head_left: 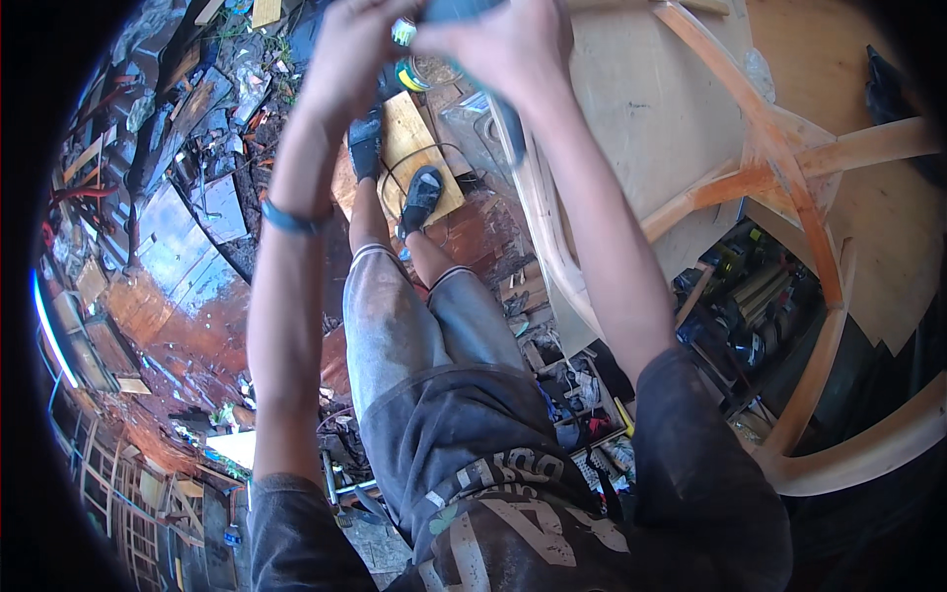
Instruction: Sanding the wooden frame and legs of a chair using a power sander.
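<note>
Filling the person's right-hand side, a pale plywood tabletop anchored a cluttered workshop. A curved, orange-toned wooden frame crossed over it, its members extending past the near edge. To the tabletop's left, a yellowish board lay by a pair of dark shoes. Also left of the tabletop, toward its far end, the left hand and right hand flanked a blue-grey object, cropped by the view's upper edge. The right thumb lay across toward the left hand; blur and cropping hid the other fingers, so whether they were spread, pressed together or pinching could not be told. The object seemed smooth and probably stiff, perhaps slick against bare palms, and likely light enough for two hands; opposite sides promised the surest hold, though fragility remained unclear. A dark blue wristband circled the left wrist.
</note>
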`<state>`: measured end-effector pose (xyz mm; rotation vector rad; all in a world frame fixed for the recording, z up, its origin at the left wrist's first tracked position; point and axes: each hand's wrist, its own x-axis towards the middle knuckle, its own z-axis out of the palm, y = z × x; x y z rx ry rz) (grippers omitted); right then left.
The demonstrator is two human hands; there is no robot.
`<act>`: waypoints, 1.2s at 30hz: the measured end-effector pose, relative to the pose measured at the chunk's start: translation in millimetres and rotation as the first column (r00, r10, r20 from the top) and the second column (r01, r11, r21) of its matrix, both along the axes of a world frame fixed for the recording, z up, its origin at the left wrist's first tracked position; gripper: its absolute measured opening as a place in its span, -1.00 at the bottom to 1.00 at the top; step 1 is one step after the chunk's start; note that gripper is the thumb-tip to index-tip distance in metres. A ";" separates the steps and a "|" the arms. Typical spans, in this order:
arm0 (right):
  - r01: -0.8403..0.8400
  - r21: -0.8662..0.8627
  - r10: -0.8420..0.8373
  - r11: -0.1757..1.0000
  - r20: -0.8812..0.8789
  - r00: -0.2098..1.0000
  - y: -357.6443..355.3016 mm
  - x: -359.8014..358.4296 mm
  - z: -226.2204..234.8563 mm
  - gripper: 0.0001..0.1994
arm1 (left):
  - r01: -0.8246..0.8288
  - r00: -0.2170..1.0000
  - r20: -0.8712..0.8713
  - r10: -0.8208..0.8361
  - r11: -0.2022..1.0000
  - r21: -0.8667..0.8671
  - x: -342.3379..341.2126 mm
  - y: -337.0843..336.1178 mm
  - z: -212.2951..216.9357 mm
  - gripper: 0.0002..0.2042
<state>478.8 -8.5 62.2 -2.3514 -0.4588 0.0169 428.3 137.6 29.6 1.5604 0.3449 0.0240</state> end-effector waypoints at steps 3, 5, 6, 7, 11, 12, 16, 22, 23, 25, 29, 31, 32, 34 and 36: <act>0.040 -0.022 -0.042 0.999 -0.080 0.996 20.3 13.6 3.2 -0.46 | -0.029 0.999 0.019 0.041 0.909 -0.416 19.3 12.8 -3.1 -0.69; 0.027 -0.039 -0.028 0.999 -0.024 0.999 9.9 -2.2 0.5 -0.47 | -0.074 0.995 -0.091 0.034 0.869 -0.490 1.7 -0.8 -8.8 -0.62; 0.032 -0.027 -0.032 0.999 -0.011 0.999 -2.3 -17.0 -1.9 -0.38 | -0.086 0.993 -0.111 0.040 0.889 -0.450 -15.7 -10.6 -11.6 -0.63; 0.024 0.002 -0.024 1.000 0.014 1.000 -18.7 -36.1 -4.6 -0.29 | -0.086 0.996 -0.060 0.067 0.904 -0.419 -35.8 -23.4 -15.3 -0.63; 0.021 -0.006 -0.021 1.000 -0.049 0.999 -105.3 -137.1 -7.6 -0.29 | 0.044 0.957 -0.237 -0.165 0.895 -0.444 -142.9 -111.6 -18.2 -0.65; 0.014 -0.085 -0.025 0.996 -0.129 0.991 -125.6 -162.8 -5.8 -0.29 | 0.032 0.954 -0.250 -0.168 0.882 -0.470 -168.4 -134.8 -15.5 -0.65; 0.081 -0.276 -0.152 0.958 -0.249 0.956 -177.9 -235.2 9.0 -0.34 | 0.057 0.893 -0.322 -0.315 0.788 -0.614 -221.1 -172.5 -13.3 -0.67; 0.162 -0.293 -0.274 0.942 -0.395 0.877 -192.6 -271.7 36.7 -0.41 | 0.286 0.913 0.197 -0.357 0.906 0.312 -160.2 -149.9 -57.3 -0.67; 0.168 -0.279 -0.276 0.945 -0.412 0.869 -191.8 -275.6 39.2 -0.42 | 0.354 0.824 0.248 -0.509 0.806 0.475 -142.3 -152.4 -69.4 -0.65; 0.172 -0.286 -0.288 0.943 -0.441 0.850 -189.7 -282.3 41.7 -0.40 | 0.333 0.660 0.356 -0.662 0.682 0.651 -106.3 -161.1 -95.2 -0.62; 0.189 -0.266 -0.302 0.945 -0.494 0.815 -186.1 -291.0 41.6 -0.39 | 0.511 0.320 0.230 -0.919 0.372 0.775 -32.3 -131.9 -145.4 -0.54; 0.220 -0.250 -0.318 0.943 -0.476 0.820 -184.8 -291.4 41.0 -0.39 | 0.218 0.555 0.162 -0.816 0.330 0.918 5.0 -91.2 -159.3 -0.52; 0.214 -0.273 -0.322 0.938 -0.453 0.831 -184.1 -290.7 41.1 -0.38 | 0.059 0.613 0.274 -0.741 0.389 0.920 23.8 -66.1 -162.7 -0.50; 0.234 -0.273 -0.345 0.933 -0.498 0.795 -183.0 -288.4 41.0 -0.38 | -0.190 0.650 0.502 -0.571 0.517 0.835 66.4 -20.7 -165.3 -0.48; 0.236 -0.277 -0.347 0.932 -0.481 0.805 -182.1 -285.2 40.8 -0.38 | -0.234 0.667 0.601 -0.440 0.642 0.730 95.8 8.7 -164.7 -0.39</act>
